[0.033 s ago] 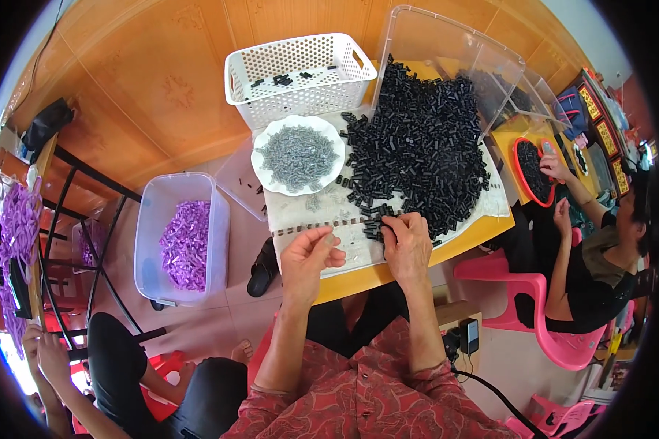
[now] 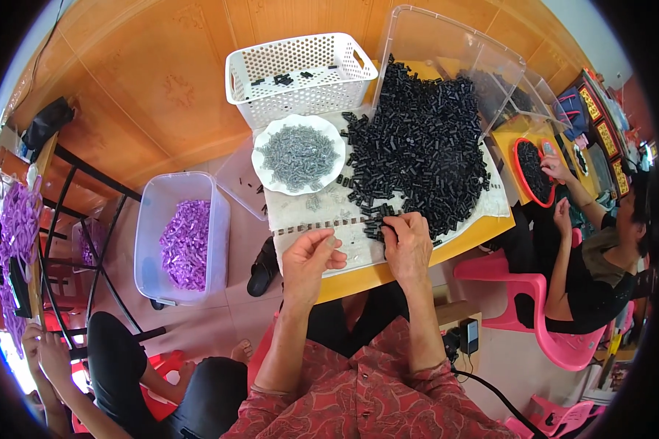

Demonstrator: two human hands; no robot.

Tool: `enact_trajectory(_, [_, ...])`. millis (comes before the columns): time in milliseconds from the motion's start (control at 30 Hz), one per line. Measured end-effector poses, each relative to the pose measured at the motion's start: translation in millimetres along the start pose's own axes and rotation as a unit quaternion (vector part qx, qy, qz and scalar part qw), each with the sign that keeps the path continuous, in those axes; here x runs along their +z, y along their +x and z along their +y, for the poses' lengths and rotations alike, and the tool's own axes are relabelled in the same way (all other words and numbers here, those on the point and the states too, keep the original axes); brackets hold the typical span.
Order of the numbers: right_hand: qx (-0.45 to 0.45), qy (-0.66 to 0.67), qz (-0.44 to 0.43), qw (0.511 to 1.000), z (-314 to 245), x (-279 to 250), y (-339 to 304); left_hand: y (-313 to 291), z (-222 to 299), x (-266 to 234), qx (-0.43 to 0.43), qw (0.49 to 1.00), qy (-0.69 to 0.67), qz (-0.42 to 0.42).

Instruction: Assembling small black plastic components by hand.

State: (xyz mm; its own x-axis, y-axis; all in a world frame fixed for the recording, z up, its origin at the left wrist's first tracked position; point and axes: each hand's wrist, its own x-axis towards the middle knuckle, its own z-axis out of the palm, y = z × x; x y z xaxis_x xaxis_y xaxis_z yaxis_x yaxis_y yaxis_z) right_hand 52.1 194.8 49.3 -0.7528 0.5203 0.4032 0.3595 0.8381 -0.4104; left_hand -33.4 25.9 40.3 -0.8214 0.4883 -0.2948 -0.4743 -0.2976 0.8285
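Note:
Over the near edge of the cloth-covered table, my left hand (image 2: 308,257) is closed with thumb and fingers pinched together; what they hold, if anything, is too small to make out. My right hand (image 2: 410,247) has its fingertips closed on a small black plastic piece at the near edge of a large heap of black plastic pieces (image 2: 425,139). A row of small dark pieces (image 2: 322,224) runs across the white cloth (image 2: 289,208), just beyond my left hand. Past it stands a white scalloped plate (image 2: 262,178) heaped with small clear pieces (image 2: 299,157).
Behind the plate is a white perforated basket (image 2: 293,95) with a few black pieces. A clear plastic bin (image 2: 454,36) lies tipped behind the heap. On the floor at left, a translucent tub (image 2: 148,241) holds purple pieces. People sit on both sides, one on a pink chair (image 2: 538,293).

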Motion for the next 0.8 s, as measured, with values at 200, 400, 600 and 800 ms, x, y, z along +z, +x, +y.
enact_trajectory(200, [0.016, 0.161, 0.013, 0.987, 0, -1, -9, -11, -14, 4, -0.018, 0.999, 0.022, -0.017])
enact_trajectory(400, [0.076, 0.343, -0.065, 0.934, -23, -12, -23, -17, -25, 6, -0.018, 0.998, 0.036, -0.057])
enact_trajectory(600, [0.082, 0.365, -0.099, 0.922, -33, -11, -33, -24, -27, 2, -0.011, 0.997, 0.022, -0.067])
enact_trajectory(800, [0.036, 0.337, -0.107, 0.935, -43, -15, -36, -26, -31, -7, 0.007, 0.997, 0.037, -0.069])
